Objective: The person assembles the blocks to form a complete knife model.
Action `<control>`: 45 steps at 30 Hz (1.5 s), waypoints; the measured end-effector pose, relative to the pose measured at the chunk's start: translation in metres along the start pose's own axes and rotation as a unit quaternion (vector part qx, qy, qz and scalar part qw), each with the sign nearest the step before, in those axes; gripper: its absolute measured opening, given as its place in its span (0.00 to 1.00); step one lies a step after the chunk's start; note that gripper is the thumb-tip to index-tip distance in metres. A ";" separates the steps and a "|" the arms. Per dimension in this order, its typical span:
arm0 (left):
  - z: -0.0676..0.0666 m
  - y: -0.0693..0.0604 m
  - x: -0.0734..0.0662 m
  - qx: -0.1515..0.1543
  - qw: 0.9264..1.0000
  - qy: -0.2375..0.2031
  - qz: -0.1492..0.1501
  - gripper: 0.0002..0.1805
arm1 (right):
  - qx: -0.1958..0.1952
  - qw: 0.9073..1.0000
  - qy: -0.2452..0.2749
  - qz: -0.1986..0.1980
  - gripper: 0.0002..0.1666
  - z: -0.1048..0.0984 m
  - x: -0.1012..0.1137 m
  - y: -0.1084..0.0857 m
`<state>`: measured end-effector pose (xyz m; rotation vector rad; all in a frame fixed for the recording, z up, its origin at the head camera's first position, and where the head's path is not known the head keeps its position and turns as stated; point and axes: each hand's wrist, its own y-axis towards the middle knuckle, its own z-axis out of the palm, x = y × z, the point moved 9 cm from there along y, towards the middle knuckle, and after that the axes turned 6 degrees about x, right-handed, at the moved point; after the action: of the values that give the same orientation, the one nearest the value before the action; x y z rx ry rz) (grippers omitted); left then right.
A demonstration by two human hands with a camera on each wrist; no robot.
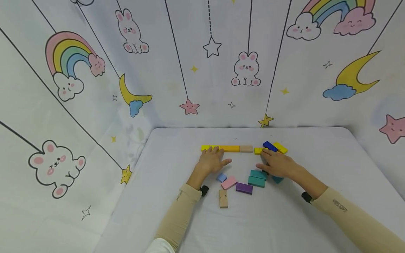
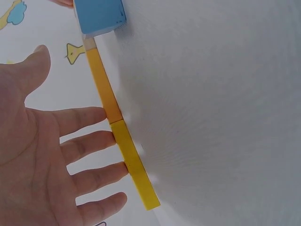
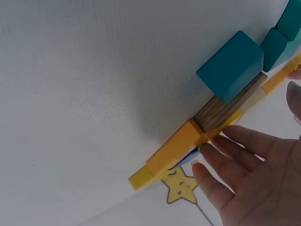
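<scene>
My left hand [image 1: 211, 162] lies palm down with straight fingers at the left end of a row of blocks. Its fingertips touch the yellow block [image 2: 136, 167] and the orange block [image 2: 103, 84]; a pale wooden block [image 1: 246, 149] ends the row. To the right, fingers extended, my right hand [image 1: 280, 164] reaches over a small cluster. Its fingertips touch a yellow block [image 1: 257, 151] beside the pale one. Behind that hand lie a dark blue block [image 1: 269, 145] and another yellow block [image 1: 281, 147]. An orange block [image 3: 173, 147] and a brown block [image 3: 228, 106] show in the right wrist view, mostly hidden from the head.
Nearer the body lie two teal blocks [image 1: 256, 181], a purple block [image 1: 244, 188], a pink block [image 1: 229, 182], a light blue block [image 1: 222, 177] and a wooden block [image 1: 223, 199]. Another teal block [image 1: 277, 179] sits partly under the right hand. A patterned cloth wall [image 1: 171, 70] borders the table.
</scene>
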<state>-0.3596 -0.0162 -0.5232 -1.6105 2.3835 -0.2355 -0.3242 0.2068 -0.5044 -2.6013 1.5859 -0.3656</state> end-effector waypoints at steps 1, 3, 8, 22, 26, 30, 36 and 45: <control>0.000 0.000 0.000 0.000 1.000 0.001 -0.001 0.43 | 0.001 1.000 0.001 0.000 0.43 0.000 0.000 0.001; 0.001 0.001 -0.001 0.001 1.000 0.001 0.000 0.43 | 0.004 1.000 0.004 0.001 0.43 0.001 -0.002 0.002; 0.001 0.000 -0.002 0.003 1.000 0.002 0.001 0.43 | 0.011 1.000 0.012 0.004 0.44 0.002 -0.004 0.003; 0.001 0.000 -0.004 -0.001 1.000 0.004 0.003 0.42 | 0.013 1.000 0.006 0.005 0.44 0.005 -0.005 0.007; 0.000 -0.001 -0.004 -0.002 1.000 0.004 0.002 0.42 | 0.012 1.000 0.009 0.006 0.45 0.003 -0.004 0.007; -0.001 -0.002 -0.004 -0.001 1.000 0.002 0.003 0.42 | 0.013 1.000 0.009 0.006 0.45 0.002 -0.003 0.007; -0.002 -0.002 -0.004 0.001 1.000 0.000 0.004 0.42 | 0.012 1.000 0.010 0.010 0.45 0.003 -0.004 0.008; 0.000 0.001 -0.001 -0.001 1.000 0.004 -0.002 0.42 | 0.019 1.000 0.016 0.011 0.46 0.005 -0.007 0.012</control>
<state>-0.3597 -0.0148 -0.5234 -1.6191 2.3872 -0.2413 -0.3365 0.2067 -0.5127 -2.5600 1.6002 -0.4330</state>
